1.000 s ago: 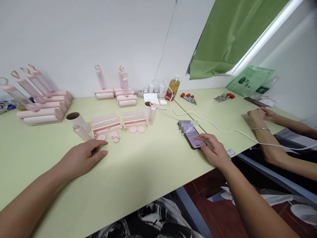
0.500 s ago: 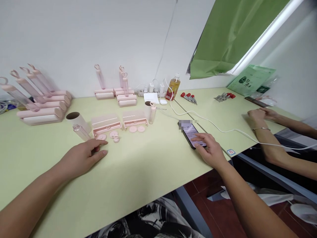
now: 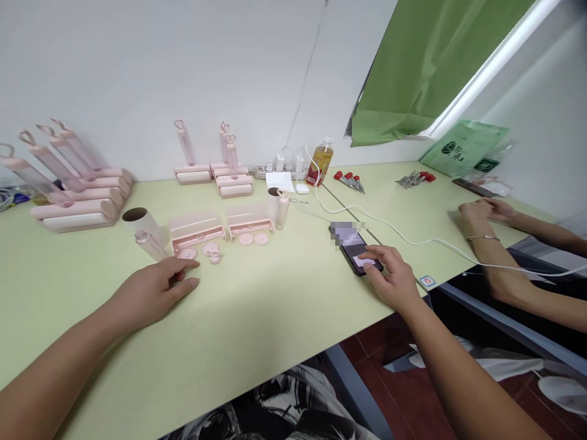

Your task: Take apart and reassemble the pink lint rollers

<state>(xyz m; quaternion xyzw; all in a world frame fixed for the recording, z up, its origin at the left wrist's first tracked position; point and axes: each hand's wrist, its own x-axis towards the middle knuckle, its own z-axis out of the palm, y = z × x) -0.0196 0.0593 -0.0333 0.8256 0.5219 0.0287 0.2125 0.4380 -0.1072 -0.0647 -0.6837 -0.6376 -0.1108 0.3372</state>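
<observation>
My right hand (image 3: 389, 276) lies over the lower end of a black smartphone (image 3: 352, 249), fingers apart, with fingertips at its lit screen. The phone rests flat on the table. My left hand (image 3: 153, 292) rests on the table with its fingers apart and holds nothing. Just beyond it are a clear pink handle tube (image 3: 151, 245), a white paper roll (image 3: 145, 226) and a pink heart-topped cap (image 3: 214, 256). Two pink lint-roller cases (image 3: 199, 237) stand opened behind several round pink end discs (image 3: 246, 238). Another handle tube (image 3: 282, 211) stands upright beside a second roll (image 3: 274, 206).
Assembled pink lint rollers (image 3: 77, 208) stand at the back left, more (image 3: 235, 183) by the wall. A drink bottle (image 3: 320, 160), red-handled screwdrivers (image 3: 351, 181) and a power strip (image 3: 284, 174) lie at the back. A white cable (image 3: 389, 225) crosses rightward toward another person's hands (image 3: 481, 214).
The phone's screen shows different content, with a white panel near its lower end. My right fingers have shifted slightly over it. My left hand has not moved.
</observation>
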